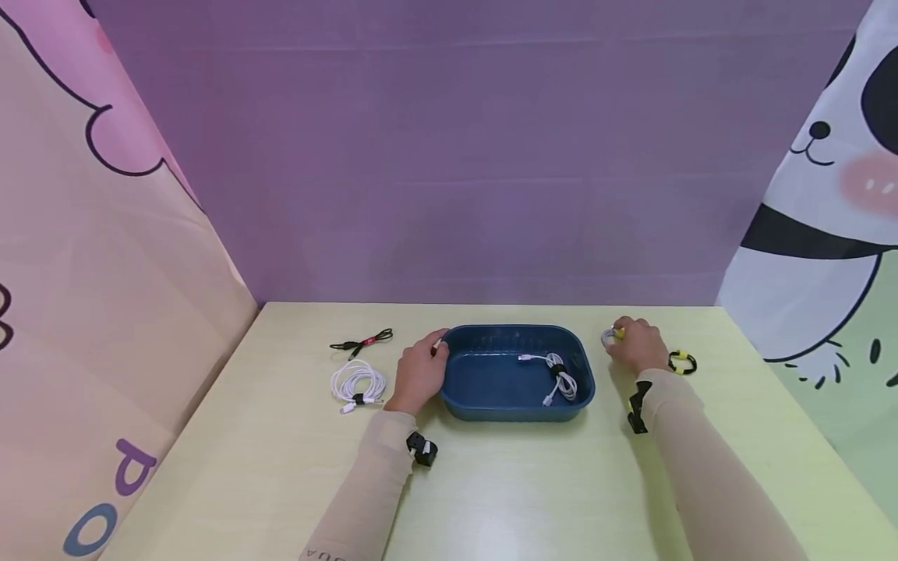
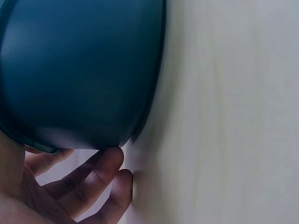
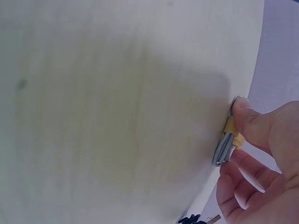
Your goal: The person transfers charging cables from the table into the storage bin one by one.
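Observation:
A dark blue plastic basin (image 1: 491,413) stands on the table, with a white cable (image 1: 561,382) bundled by a black tie lying inside it at the right. My left hand (image 1: 418,374) grips the basin's left end, thumb at the rim and fingers against the outer wall (image 2: 84,93). To the right of the basin, my right hand (image 1: 640,347) pinches a coiled grey cable (image 3: 224,147) with a yellow tie between thumb and fingers, at the tabletop. Part of that coil is hidden by the hand in the head view.
Left of the basin lie a black cable (image 1: 365,343) with a red tie and a coiled white cable (image 1: 358,384) with a black tie. Beside my right wrist rests a black cable (image 1: 691,363) with a yellow tie. A purple backdrop (image 1: 449,156) rises behind the table.

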Motion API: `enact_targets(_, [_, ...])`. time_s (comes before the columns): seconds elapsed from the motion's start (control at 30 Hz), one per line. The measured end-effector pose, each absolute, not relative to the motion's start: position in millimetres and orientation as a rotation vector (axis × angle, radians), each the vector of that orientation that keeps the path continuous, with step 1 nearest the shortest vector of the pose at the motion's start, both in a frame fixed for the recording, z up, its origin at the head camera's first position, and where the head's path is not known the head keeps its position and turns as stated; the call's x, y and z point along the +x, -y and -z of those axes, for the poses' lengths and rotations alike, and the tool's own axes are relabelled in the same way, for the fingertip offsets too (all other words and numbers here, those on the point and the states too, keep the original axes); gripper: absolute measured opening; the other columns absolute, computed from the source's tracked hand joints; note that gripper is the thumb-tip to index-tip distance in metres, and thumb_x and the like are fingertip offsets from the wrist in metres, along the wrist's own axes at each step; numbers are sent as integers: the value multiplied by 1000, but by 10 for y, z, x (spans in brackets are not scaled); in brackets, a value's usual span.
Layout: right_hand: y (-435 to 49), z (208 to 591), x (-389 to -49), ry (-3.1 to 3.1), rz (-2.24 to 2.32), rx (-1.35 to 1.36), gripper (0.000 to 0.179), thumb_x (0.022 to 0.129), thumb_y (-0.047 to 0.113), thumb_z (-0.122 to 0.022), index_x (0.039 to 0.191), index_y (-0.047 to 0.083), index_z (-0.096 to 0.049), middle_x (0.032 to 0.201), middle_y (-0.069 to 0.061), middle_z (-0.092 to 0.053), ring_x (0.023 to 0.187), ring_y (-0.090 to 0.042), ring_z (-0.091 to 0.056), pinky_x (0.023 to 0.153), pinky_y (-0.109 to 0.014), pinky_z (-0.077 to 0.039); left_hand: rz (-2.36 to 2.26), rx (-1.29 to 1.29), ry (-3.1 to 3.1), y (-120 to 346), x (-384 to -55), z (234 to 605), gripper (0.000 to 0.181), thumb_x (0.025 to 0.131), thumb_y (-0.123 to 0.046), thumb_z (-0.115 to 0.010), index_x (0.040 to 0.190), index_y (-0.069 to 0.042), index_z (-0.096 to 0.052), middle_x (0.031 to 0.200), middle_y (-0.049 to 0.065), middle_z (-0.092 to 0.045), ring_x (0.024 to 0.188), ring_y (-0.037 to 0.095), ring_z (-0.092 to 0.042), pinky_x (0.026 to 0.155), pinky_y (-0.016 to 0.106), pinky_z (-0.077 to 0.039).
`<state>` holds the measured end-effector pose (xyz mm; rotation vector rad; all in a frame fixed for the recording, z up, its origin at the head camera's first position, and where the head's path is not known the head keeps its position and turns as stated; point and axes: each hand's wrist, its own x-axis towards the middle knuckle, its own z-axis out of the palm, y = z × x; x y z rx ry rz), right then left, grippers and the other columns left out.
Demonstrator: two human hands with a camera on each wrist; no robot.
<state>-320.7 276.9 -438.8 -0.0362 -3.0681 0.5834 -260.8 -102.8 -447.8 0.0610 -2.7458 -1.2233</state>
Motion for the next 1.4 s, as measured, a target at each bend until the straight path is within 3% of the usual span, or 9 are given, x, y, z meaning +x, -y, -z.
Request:
enact_targets(0.5, [-2627,4386,-3189,3059,-546,-83,48,92,20,-66,133,-3,-54,126,-34,-56,111,-51,-54,91,-60,-51,1209,68,2745,1121,-2567,4464,40,108,-31,-46,146,-24,-58,118,12,-73,100,31,-65,88,50,-54])
enact_targets(0.83, [-2604,4443,-3209,3045,-512,-136,58,94,24,-67,139,-7,-49,130,-34,-53,117,-53,-53,91,-61,-51,1218,60,2745,1107,-2579,4446,41,108,-31,-46,146,-23,-58,119,12,-73,98,30,-66,86,48,-54])
enact_targets(1.23, [-2630,4403,-3160,3069,-482,-133,48,95,23,-66,126,-13,-57,118,-33,-58,109,-48,-57,89,-59,-52,1206,49,2745,1056,-2576,4438,40,108,-31,-47,146,-22,-59,108,10,-73,88,27,-64,77,42,-52])
enact_targets(1.4, [-2639,4396,-3177,3060,-489,-123,45,95,22,-65,121,-14,-59,113,-34,-60,105,-48,-60,88,-57,-52,1205,44,2736,1056,-2589,4439,40,108,-31,-47,145,-22,-59,112,11,-73,92,29,-66,82,46,-54])
